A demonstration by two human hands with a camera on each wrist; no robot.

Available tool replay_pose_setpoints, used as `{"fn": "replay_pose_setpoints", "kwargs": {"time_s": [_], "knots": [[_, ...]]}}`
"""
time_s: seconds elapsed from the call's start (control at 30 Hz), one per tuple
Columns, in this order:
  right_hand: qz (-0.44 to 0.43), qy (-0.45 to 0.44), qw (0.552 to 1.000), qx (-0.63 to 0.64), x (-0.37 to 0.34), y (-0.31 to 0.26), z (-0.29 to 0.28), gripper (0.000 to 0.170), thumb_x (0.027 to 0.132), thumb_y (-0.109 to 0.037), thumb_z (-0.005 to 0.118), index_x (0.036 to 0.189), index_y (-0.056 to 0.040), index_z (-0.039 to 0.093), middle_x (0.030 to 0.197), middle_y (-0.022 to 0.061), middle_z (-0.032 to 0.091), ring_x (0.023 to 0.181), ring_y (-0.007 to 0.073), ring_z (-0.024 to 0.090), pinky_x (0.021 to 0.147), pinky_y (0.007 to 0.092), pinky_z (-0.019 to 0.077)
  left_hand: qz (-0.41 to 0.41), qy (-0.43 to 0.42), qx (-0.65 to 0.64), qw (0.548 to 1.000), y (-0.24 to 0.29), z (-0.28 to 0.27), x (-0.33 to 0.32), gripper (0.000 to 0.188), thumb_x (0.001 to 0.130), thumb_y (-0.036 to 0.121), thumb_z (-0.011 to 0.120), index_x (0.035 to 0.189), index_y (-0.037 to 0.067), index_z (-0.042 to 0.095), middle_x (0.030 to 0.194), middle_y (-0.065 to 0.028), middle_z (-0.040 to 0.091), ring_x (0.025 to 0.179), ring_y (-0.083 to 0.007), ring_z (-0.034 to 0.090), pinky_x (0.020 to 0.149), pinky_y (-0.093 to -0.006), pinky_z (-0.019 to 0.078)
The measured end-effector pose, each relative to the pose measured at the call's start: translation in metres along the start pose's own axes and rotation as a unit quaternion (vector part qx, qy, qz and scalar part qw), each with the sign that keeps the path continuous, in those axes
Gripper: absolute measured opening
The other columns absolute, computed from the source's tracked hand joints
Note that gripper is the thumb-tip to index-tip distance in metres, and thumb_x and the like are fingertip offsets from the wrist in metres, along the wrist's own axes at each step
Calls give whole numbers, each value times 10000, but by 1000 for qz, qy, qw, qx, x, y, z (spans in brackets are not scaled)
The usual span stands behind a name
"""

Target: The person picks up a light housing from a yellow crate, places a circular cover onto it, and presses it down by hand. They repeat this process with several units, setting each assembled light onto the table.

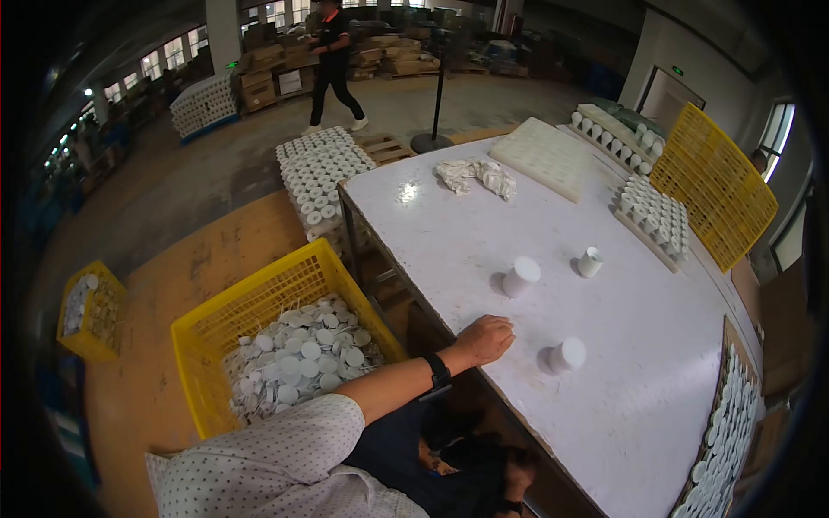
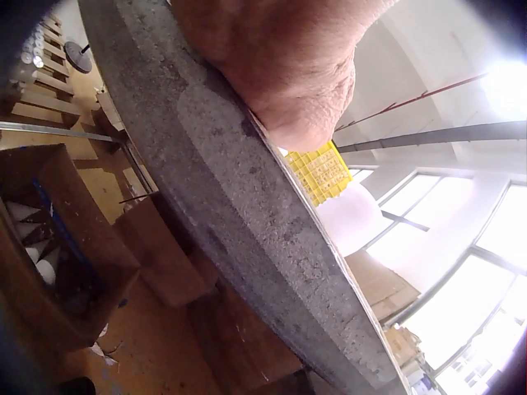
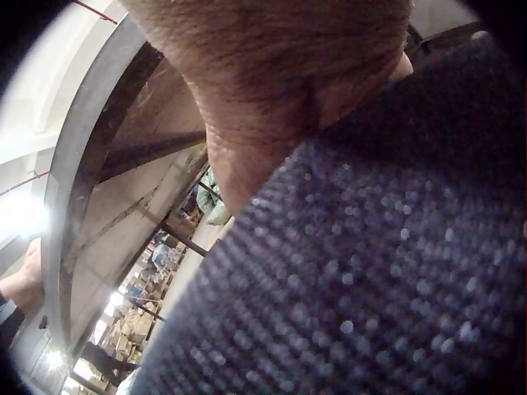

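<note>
My left hand [image 1: 485,339] rests on the near edge of the white table [image 1: 484,250], its fingers loosely curled with nothing seen in them. Two white cylindrical pieces, one [image 1: 522,276] beyond it and one [image 1: 567,355] to its right, stand apart from the hand. A smaller white cup [image 1: 591,262] is farther back. My right hand [image 1: 518,479] is low by the lap, below the table edge; its fingers are hidden. In the right wrist view, the back of that hand [image 3: 272,82] lies against dark fabric [image 3: 354,271].
A yellow crate [image 1: 194,332] full of white discs [image 1: 298,358] stands left of the table. Crumpled wrapping [image 1: 475,177], a pale slab [image 1: 544,160] and rows of white cups [image 1: 652,211] lie at the back. Discs [image 1: 725,440] line the right edge. A person [image 1: 331,52] walks beyond.
</note>
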State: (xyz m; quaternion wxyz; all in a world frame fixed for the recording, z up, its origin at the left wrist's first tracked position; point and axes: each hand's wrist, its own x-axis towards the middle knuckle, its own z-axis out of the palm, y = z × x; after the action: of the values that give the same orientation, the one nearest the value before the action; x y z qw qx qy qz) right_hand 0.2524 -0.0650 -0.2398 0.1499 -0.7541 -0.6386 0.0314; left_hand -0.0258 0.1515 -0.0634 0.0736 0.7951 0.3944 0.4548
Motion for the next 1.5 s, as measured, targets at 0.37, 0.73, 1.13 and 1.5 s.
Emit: {"fn": "replay_pose_setpoints", "kwargs": {"time_s": [0.37, 0.73, 1.13, 1.5], "knots": [[-202, 63, 974, -84, -5, 28, 21, 199, 836, -260, 515, 923, -123, 632, 1037, 207, 583, 939, 360, 566, 829, 421, 461, -2, 0, -2, 1000, 2, -1, 1, 151, 807, 125, 546, 754, -11, 583, 892, -156, 635, 932, -291, 589, 866, -372, 437], [-129, -5, 989, -76, 3, 42, 32, 163, 798, -246, 617, 904, -126, 648, 963, 197, 610, 882, 337, 587, 799, 430, 475, -13, -11, 21, 1000, 2, 1, 1, 151, 804, 119, 565, 811, -25, 608, 902, -142, 642, 959, -266, 588, 869, -363, 442], [185, -158, 955, 168, 9, -62, -86, 595, 811, -503, 532, 1142, -9, 535, 1183, 251, 507, 1067, 394, 493, 927, 381, 391, -8, -20, 29, 999, 0, 4, 0, 177, 808, 151, 521, 779, -1, 607, 868, -125, 636, 943, -272, 584, 872, -369, 432], [39, -85, 984, 154, 4, 5, -14, 346, 828, -364, 562, 995, -70, 634, 968, 185, 615, 904, 332, 582, 817, 391, 462, -6, -2, 18, 1000, 5, -2, 2, 141, 787, 122, 579, 723, -3, 588, 860, -138, 647, 934, -268, 599, 848, -366, 453]]}}
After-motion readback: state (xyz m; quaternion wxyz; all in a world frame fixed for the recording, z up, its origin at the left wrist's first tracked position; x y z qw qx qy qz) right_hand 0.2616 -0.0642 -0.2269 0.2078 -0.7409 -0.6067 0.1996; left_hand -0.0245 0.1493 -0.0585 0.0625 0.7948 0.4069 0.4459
